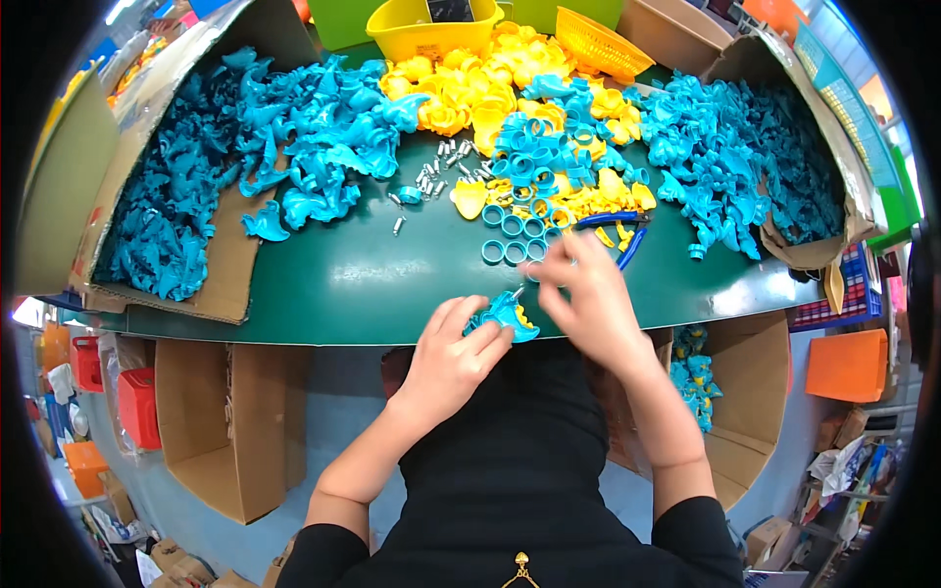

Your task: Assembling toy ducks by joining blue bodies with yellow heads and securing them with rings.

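My left hand is closed around a blue plastic toy part at the table's front edge. A yellow piece shows on its right side, and a small metal piece sticks up from its top. My right hand is just right of it, fingers bent and apart, slightly blurred. Its fingertips are at the front of a group of blue rings; whether they touch one is unclear. Beyond the rings lie small yellow parts, blue-handled pliers and several small metal cylinders.
Cardboard boxes of blue parts stand at the left and right of the green table. Yellow parts are heaped at the back, by a yellow basin and basket. Open cartons sit below the table edge.
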`<state>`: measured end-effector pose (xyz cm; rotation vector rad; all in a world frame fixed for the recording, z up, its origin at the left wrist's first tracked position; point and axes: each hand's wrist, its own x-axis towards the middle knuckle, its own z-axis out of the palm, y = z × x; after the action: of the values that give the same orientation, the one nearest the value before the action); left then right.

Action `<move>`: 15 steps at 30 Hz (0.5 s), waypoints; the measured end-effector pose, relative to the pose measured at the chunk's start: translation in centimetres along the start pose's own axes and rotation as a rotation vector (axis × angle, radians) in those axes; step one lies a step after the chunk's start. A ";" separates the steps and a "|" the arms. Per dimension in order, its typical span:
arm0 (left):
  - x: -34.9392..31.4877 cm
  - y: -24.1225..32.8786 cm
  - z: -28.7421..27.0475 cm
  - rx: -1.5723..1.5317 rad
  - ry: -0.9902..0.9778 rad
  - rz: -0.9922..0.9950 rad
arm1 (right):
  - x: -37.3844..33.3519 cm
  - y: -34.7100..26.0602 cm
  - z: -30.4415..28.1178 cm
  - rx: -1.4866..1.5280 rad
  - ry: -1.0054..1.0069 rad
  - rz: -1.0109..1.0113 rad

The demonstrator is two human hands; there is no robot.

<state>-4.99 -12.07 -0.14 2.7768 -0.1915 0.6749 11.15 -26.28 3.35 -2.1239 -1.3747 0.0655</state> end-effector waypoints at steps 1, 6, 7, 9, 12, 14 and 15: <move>-0.3 0.1 -0.6 0.116 0.013 0.013 | 2.3 -0.4 0.4 0.003 0.103 -0.028; -1.1 1.4 0.6 -0.004 0.080 -0.199 | 12.3 2.8 4.7 -0.265 0.064 -0.440; -1.1 1.7 0.9 -0.059 0.099 -0.240 | 13.1 2.9 4.9 -0.304 0.006 -0.446; -1.0 1.1 1.6 -0.063 0.094 -0.234 | 14.2 3.9 4.4 -0.334 -0.059 -0.461; -1.4 0.9 2.7 0.010 0.210 -0.203 | 13.7 4.0 2.4 -0.254 0.061 -0.513; -1.7 0.8 2.3 0.137 0.269 -0.173 | 11.5 2.9 1.0 -0.081 0.078 -0.288; -1.9 0.8 2.0 0.155 0.278 -0.184 | 10.1 1.0 0.6 -0.051 0.068 -0.136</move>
<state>-5.95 -13.32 -2.50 2.7570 0.1784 1.0529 16.45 -17.78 5.13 -2.0485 -1.4904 -0.0968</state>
